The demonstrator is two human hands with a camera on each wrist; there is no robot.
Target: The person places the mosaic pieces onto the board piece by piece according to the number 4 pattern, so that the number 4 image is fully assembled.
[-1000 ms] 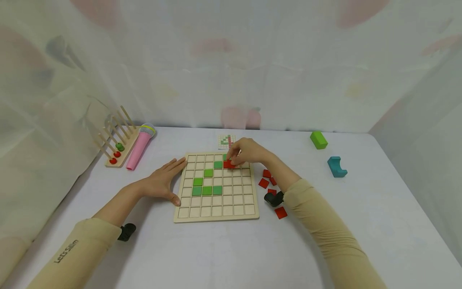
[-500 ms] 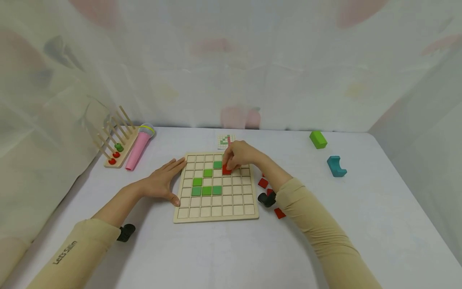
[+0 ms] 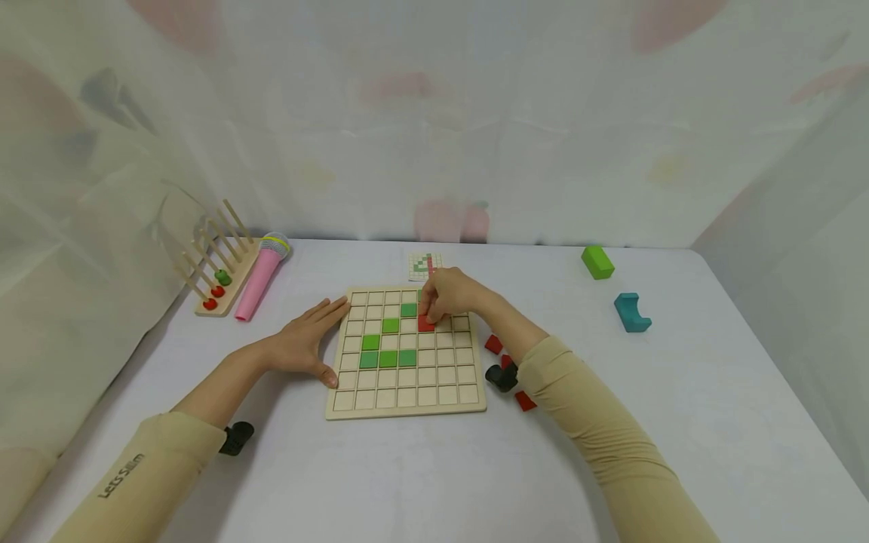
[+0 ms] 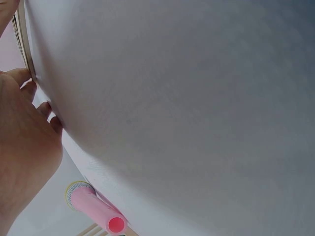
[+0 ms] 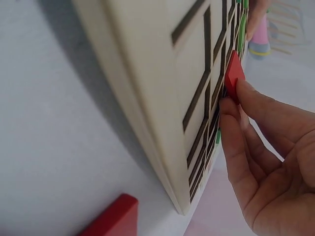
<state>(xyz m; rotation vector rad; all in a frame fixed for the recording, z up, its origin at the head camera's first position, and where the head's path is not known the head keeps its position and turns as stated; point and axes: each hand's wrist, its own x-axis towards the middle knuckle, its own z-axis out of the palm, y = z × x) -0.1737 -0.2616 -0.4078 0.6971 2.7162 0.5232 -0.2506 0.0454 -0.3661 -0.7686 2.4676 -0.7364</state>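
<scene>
A wooden grid board (image 3: 387, 397) lies on the table with several green tiles (image 3: 388, 359) in its cells. My right hand (image 3: 451, 292) is over the board's upper part and pinches a red tile (image 3: 425, 323) between thumb and fingers. In the right wrist view, that red tile (image 5: 235, 76) is tilted against the grid, the thumb on its near edge. The cells under this hand are hidden. My left hand (image 3: 302, 341) is spread with straight fingers, its fingertips and thumb touching the board's left edge. The left wrist view shows those fingers beside the board's edge (image 4: 23, 44).
Several loose red tiles (image 3: 493, 345) lie right of the board, partly behind my right forearm. A pattern card (image 3: 418, 265) is behind the board. At left are a pink toy microphone (image 3: 258, 285) and a peg stand (image 3: 234, 275); at right, a green block (image 3: 598, 262) and a teal block (image 3: 631, 313).
My right hand has come slightly down and left over the board, and the red tile now sits one row lower. My left hand stays at the board's edge.
</scene>
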